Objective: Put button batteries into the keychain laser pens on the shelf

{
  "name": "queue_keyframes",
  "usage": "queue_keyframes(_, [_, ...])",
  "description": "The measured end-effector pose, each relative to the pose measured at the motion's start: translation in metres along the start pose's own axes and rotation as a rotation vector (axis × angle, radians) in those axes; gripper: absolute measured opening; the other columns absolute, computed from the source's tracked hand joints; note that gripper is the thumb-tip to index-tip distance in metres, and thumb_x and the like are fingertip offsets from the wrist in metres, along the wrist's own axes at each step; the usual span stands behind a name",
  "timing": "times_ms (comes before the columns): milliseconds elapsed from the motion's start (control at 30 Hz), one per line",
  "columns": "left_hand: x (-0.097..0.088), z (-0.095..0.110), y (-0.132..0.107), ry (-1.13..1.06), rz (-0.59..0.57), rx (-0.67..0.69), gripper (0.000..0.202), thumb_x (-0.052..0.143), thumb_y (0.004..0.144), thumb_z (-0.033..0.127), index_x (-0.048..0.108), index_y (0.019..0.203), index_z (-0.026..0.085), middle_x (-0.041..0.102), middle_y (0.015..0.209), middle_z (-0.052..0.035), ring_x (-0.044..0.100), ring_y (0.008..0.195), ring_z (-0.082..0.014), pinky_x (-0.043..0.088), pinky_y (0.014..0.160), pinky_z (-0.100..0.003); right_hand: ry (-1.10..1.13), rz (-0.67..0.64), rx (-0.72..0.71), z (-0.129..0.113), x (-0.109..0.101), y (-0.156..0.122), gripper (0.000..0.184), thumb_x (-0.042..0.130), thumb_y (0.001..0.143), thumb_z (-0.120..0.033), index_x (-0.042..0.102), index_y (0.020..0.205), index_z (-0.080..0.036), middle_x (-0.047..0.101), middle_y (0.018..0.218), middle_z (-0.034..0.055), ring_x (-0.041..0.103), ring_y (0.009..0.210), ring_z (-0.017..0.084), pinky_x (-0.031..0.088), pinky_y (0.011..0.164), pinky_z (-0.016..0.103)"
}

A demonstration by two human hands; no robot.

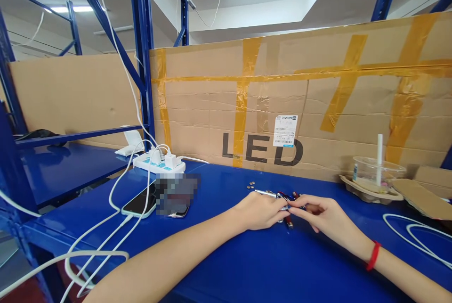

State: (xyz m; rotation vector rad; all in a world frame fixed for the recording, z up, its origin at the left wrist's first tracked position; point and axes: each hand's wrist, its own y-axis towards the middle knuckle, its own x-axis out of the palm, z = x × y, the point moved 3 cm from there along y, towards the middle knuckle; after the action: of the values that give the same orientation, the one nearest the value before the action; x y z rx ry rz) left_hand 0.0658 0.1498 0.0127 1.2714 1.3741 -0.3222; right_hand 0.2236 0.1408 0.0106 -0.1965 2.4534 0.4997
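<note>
My left hand [263,211] and my right hand [323,216] meet just above the blue tabletop, fingertips almost touching. Pinched between them is a slim, shiny pen-like piece [285,208], dark with silver parts; the fingers cover most of it. Behind my left hand a silver pen-like rod [264,193] lies on the table. A dark red pen-like piece [289,222] pokes out below the fingertips, and another dark red end [295,195] shows behind them. Several small round brownish pieces [250,185] lie beyond my left hand.
To the left are a phone [139,201], a partly blurred item [176,194] and a white power strip [158,165] with trailing cables. A clear plastic bowl [367,173] sits in a carton tray at right, near a looped white cable [406,234]. A cardboard wall [212,105] closes the back.
</note>
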Motion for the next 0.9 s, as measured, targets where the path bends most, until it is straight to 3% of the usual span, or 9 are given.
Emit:
queue_keyframes(300, [0.003,0.0,-0.001,0.035,0.026,0.01,0.033,0.024,0.091,0.037,0.046,0.098,0.013,0.06,0.084,-0.0038,0.059,0.075,-0.0158,0.041,0.055,-0.023,-0.025,0.029,-0.023,-0.001,-0.002,-0.002,0.042,0.058,0.067,-0.051,0.066,0.084,-0.014,0.055,0.055,0.0025,0.038,0.037,0.006,0.034,0.039,0.021])
queue_keyframes(433, [0.002,0.0,-0.001,0.038,0.036,-0.016,0.031,0.023,0.091,0.037,0.044,0.098,0.015,0.06,0.087,-0.0024,0.058,0.075,-0.0154,0.038,0.052,-0.022,-0.024,0.035,-0.062,-0.009,-0.003,-0.004,0.042,0.057,0.067,-0.052,0.066,0.082,-0.014,0.057,0.061,0.0038,0.039,0.037,0.006,0.033,0.038,0.021])
queue_keyframes(633, [-0.002,0.001,-0.001,-0.028,-0.004,-0.066,0.029,0.025,0.091,0.037,0.042,0.104,0.017,0.061,0.086,-0.0001,0.059,0.074,-0.0128,0.036,0.049,-0.019,-0.023,0.035,-0.074,-0.011,-0.004,-0.004,0.042,0.057,0.067,-0.052,0.065,0.08,-0.013,0.055,0.055,0.0027,0.04,0.036,0.007,0.033,0.039,0.022])
queue_keyframes(900, [-0.002,0.0,0.002,-0.064,-0.047,-0.115,0.031,0.028,0.09,0.039,0.046,0.092,0.014,0.062,0.084,-0.0026,0.06,0.075,-0.0143,0.042,0.058,-0.02,0.026,0.01,-0.109,-0.002,-0.003,-0.002,0.037,0.055,0.072,-0.048,0.063,0.083,-0.013,0.06,0.068,0.0054,0.04,0.037,0.006,0.033,0.038,0.021])
